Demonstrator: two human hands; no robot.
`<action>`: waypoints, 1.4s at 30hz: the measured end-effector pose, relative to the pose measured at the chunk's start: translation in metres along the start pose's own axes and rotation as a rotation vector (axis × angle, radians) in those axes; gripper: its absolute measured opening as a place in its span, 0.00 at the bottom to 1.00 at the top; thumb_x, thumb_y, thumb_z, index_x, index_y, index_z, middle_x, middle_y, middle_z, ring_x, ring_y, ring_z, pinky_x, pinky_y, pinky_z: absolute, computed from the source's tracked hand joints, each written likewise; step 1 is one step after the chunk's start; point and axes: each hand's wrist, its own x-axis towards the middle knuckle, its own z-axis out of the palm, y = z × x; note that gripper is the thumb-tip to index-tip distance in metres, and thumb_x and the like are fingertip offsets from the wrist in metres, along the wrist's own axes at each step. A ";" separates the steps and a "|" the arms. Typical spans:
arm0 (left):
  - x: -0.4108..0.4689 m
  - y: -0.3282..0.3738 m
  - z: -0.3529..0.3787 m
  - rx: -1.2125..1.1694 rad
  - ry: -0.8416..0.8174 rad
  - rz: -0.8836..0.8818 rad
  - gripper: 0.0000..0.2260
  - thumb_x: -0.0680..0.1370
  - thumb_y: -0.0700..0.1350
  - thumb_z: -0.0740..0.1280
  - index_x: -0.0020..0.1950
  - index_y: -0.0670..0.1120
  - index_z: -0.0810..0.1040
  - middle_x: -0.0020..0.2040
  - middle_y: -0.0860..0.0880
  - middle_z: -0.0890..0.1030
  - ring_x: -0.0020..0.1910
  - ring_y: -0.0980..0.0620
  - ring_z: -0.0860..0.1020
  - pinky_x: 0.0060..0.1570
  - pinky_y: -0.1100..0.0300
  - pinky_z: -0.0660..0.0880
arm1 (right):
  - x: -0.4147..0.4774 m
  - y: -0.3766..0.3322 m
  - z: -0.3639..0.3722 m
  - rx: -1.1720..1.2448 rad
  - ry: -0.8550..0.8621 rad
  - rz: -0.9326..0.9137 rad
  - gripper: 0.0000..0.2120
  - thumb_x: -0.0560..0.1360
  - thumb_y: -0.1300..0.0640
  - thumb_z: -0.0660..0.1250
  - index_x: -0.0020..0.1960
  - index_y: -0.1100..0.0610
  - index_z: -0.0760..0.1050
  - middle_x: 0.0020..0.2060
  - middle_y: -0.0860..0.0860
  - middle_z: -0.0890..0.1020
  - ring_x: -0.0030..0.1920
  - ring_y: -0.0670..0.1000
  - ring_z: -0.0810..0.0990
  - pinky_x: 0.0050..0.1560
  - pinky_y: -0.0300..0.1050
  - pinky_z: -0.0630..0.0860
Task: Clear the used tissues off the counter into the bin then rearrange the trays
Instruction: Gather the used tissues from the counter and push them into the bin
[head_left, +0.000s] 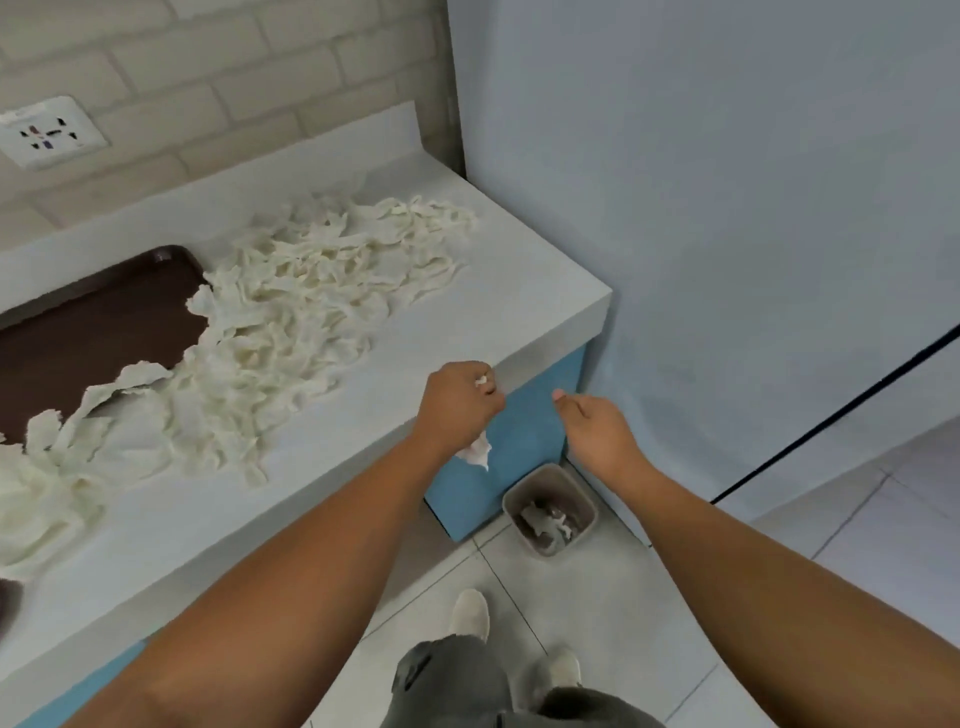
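Note:
A wide heap of torn white tissues (291, 322) covers the grey counter (498, 291) and spills over the edge of a dark brown tray (88, 332) at the left. My left hand (460, 402) is at the counter's front edge, curled round a wad of tissue (475, 452) that hangs out below the fist. My right hand (597, 426) floats beside it over the floor, fingers loosely bent, holding nothing. Below both hands a small grey bin (550, 512) stands on the floor with some tissue inside.
A pale blue wall (727, 208) closes the counter's right end. The blue cabinet front (524, 441) drops under the counter. A wall socket (47, 132) sits on the brick backsplash. My shoes (470, 613) stand on the tiled floor. A second dark object (8, 603) shows at the left edge.

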 end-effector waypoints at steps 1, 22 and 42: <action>0.005 -0.004 0.012 0.018 -0.042 -0.003 0.18 0.70 0.34 0.69 0.28 0.49 0.64 0.25 0.54 0.65 0.27 0.55 0.64 0.32 0.61 0.62 | -0.001 0.010 -0.003 -0.014 0.024 0.030 0.25 0.82 0.49 0.58 0.29 0.53 0.57 0.26 0.52 0.65 0.30 0.52 0.66 0.36 0.48 0.63; 0.093 -0.213 0.268 0.212 -0.389 -0.074 0.20 0.71 0.37 0.70 0.27 0.49 0.63 0.27 0.52 0.67 0.31 0.49 0.66 0.34 0.57 0.66 | 0.053 0.269 0.059 -0.281 -0.019 0.481 0.23 0.82 0.51 0.55 0.29 0.52 0.62 0.26 0.49 0.69 0.31 0.52 0.69 0.35 0.44 0.64; 0.145 -0.387 0.429 0.079 -0.507 -0.478 0.16 0.77 0.43 0.68 0.64 0.48 0.73 0.52 0.49 0.78 0.43 0.53 0.74 0.33 0.61 0.66 | 0.083 0.467 0.169 0.125 0.055 0.624 0.11 0.81 0.57 0.52 0.47 0.56 0.73 0.38 0.49 0.75 0.40 0.51 0.72 0.40 0.44 0.67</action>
